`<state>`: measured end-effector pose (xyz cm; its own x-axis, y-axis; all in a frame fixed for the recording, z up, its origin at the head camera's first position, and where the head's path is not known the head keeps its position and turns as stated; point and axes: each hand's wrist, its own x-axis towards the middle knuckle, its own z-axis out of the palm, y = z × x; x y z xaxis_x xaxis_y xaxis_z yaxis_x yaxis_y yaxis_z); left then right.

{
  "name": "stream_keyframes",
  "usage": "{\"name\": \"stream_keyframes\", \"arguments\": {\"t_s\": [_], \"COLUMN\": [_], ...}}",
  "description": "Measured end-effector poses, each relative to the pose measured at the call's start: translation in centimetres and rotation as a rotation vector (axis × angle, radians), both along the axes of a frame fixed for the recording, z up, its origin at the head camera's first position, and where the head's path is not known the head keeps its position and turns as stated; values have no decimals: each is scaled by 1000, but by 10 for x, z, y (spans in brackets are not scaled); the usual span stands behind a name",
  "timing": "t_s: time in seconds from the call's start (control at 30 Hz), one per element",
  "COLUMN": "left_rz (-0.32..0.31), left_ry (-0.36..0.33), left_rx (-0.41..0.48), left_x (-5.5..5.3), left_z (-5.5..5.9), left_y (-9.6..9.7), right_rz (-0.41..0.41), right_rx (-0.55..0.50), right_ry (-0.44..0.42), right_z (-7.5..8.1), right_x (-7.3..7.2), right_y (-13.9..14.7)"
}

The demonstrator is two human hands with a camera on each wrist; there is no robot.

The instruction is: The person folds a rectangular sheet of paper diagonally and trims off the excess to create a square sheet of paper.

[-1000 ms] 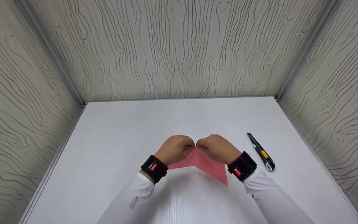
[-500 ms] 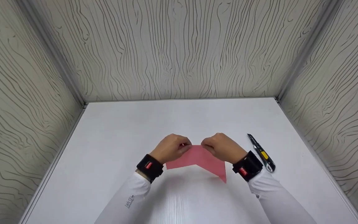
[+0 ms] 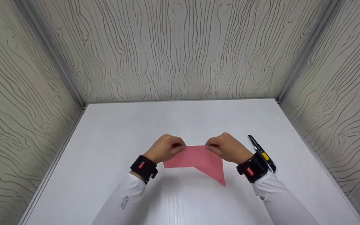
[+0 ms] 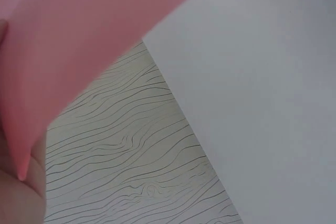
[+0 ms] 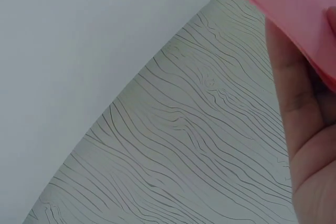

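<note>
A sheet of pink paper (image 3: 195, 157) is held up between my two hands in the head view, bent along its middle with one pointed corner hanging at the lower right. My left hand (image 3: 165, 148) pinches its top edge on the left with curled fingers and thumb. On the right, my right hand (image 3: 228, 148) pinches the same edge. In the left wrist view the paper (image 4: 68, 40) hides most of the fingers, and a tip of it lies by the palm (image 4: 23, 198). Layered red-pink edges of the paper (image 5: 294, 9) show beside the right fingers (image 5: 296, 87).
A box cutter (image 3: 263, 154) with a yellow slider lies right of my right hand, partly behind the black wristband (image 3: 253, 167). The white table (image 3: 120, 125) is bounded by wood-grain panels (image 3: 180, 50) at the back and both sides.
Both hands have slid apart along the paper's top edge, left hand leftward and right hand rightward. More of the pink sheet shows between them. The box cutter stays put.
</note>
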<state>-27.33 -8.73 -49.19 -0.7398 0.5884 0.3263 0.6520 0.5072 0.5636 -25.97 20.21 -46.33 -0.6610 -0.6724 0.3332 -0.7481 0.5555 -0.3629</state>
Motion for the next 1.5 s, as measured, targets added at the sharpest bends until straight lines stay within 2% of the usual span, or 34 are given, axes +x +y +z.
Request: {"name": "stream_keyframes", "arguments": {"t_s": [0.2, 0.27, 0.37, 0.5, 0.6, 0.8, 0.9, 1.1, 1.2, 1.4, 1.5], "left_rz": [-32, -34, -32, -16, -17, -9, 8, 35, 46, 48, 51], "left_ry": [-128, -150, -144, -123, -149, -253, -252, -233, -254, -323, -325], "left_rx": [52, 81, 111, 108, 110, 159, 182, 214, 237, 304, 334], "left_x": [-4, -4, -5, -5, -7, -9, -8, -8, -8, -10, -10], "left_z": [0, 0, 1, 2, 1, 1, 2, 0, -3, -8, -8], "left_y": [-8, -11, -13, -16, -18, -27, -30, -33, -36, -45, -47], "right_rz": [38, 41, 35, 3, -10, 14, 31, 5, -5, 7, 5], "right_rx": [-29, -35, -52, -79, -97, -155, -185, -229, -249, -278, -303], "right_ry": [44, 47, 20, -36, -59, 7, 25, -36, -46, -10, -5], "right_z": [-2, -3, -4, -5, -5, -7, -9, -10, -9, -10, -10], "right_x": [0, -1, -1, 0, 1, -1, -2, -4, -4, -3, -3], "right_y": [3, 4, 5, 8, 11, 17, 19, 24, 26, 30, 31]}}
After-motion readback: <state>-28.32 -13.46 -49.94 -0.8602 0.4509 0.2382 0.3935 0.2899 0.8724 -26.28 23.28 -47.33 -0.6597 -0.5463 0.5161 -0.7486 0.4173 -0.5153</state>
